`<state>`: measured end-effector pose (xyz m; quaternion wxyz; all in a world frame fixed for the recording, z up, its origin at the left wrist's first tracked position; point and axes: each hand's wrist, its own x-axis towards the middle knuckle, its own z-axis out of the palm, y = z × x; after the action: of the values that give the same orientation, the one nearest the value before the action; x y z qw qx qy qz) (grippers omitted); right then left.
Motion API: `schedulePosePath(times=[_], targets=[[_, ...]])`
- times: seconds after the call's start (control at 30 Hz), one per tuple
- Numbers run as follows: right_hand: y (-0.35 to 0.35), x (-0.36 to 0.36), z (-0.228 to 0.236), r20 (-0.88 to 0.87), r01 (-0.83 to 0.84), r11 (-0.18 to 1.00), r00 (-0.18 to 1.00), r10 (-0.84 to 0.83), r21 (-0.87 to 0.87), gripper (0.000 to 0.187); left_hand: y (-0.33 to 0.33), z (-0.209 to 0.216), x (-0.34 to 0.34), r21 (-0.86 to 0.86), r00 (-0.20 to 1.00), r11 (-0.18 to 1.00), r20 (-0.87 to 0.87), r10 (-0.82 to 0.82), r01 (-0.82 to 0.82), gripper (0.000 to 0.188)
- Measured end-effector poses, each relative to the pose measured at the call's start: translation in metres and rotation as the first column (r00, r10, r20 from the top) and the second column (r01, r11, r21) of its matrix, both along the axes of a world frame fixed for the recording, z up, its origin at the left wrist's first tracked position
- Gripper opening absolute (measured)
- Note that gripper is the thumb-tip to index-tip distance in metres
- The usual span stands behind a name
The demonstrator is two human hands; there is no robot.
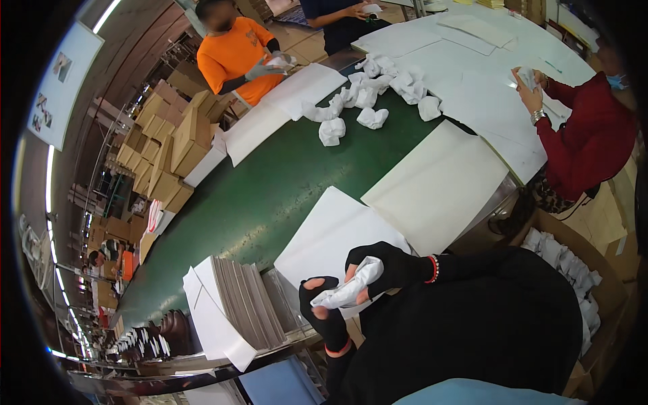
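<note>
A crumpled wad of white paper (352, 285) is held between my two hands, above the near edge of the green table. My left hand (327, 317), in a black fingerless glove, grips its lower left end. The upper right end is in my right hand (391, 266), gloved the same way, its fingers closed round the paper. Just beyond my hands lies a flat white sheet (331, 236). To the left of it stands a tall stack of greyish paper sheets (246, 304).
Several crumpled paper wads (364, 94) lie across the far end of the green table (270, 182). A cardboard box (540, 223) of wads stands at my right. One person (236, 54) works opposite, another (587, 128) at right. Brown shoes (175, 331) stand at left.
</note>
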<state>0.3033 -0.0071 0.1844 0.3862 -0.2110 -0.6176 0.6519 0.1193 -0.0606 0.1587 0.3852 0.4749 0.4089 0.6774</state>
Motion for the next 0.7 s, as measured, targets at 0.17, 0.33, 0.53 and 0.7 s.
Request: schedulePosePath(times=[0.17, 0.33, 0.53, 0.7], targets=[[-0.009, -0.006, -0.004, -0.052, -0.172, 0.983, 0.984, 0.169, -0.067, 0.032, -0.001, -0.016, 0.007, -0.015, 0.982, 0.983, -0.050, 0.180, -0.181, 0.056], [-0.009, -0.008, 0.011, -0.012, -0.319, 0.946, 0.948, 0.319, -0.057, 0.030, -0.009, -0.012, 0.010, -0.145, 0.955, 0.988, 0.297, -0.005, 0.050, 0.055], [-0.009, -0.017, 0.004, -0.039, -0.289, 0.957, 0.956, 0.290, 0.011, 0.035, -0.003, -0.009, 0.004, -0.055, 0.947, 0.997, 0.318, -0.037, 0.057, 0.056], [0.005, -0.012, 0.008, 0.053, -0.113, 0.981, 0.993, 0.106, 0.155, 0.046, 0.006, 0.022, 0.007, 0.104, 0.984, 0.979, -0.015, 0.176, -0.173, 0.058]])
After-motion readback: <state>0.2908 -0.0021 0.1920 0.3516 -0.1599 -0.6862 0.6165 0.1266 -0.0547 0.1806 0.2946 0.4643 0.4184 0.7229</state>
